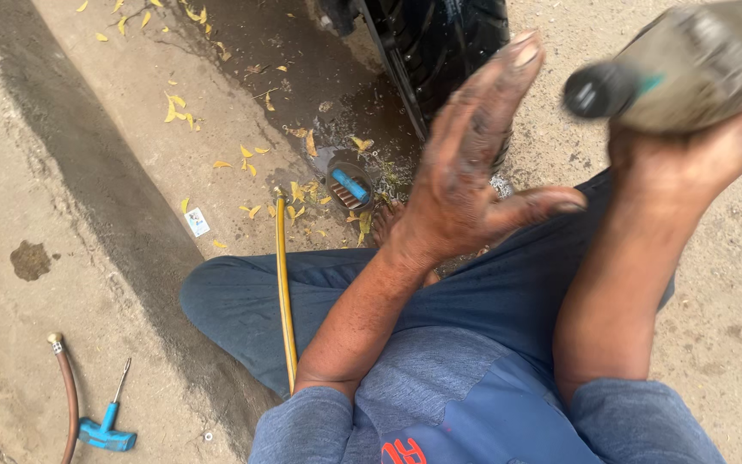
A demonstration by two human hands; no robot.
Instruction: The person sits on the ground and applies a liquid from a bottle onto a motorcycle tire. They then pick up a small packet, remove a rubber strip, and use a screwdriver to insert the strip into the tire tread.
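the right hand is clamped around a grimy tube while the left hand, fingers apart, is held flat near the black tyre, a yellow hose across the lap.

An outdoor roadside tyre-repair spot: a black tyre on wet concrete ground, a blue T-handle tool, hoses.

Light: soft, even daylight | Shadows: faint | Glare: on wet concrete ground | Blur: grimy grey cylindrical tool, top right
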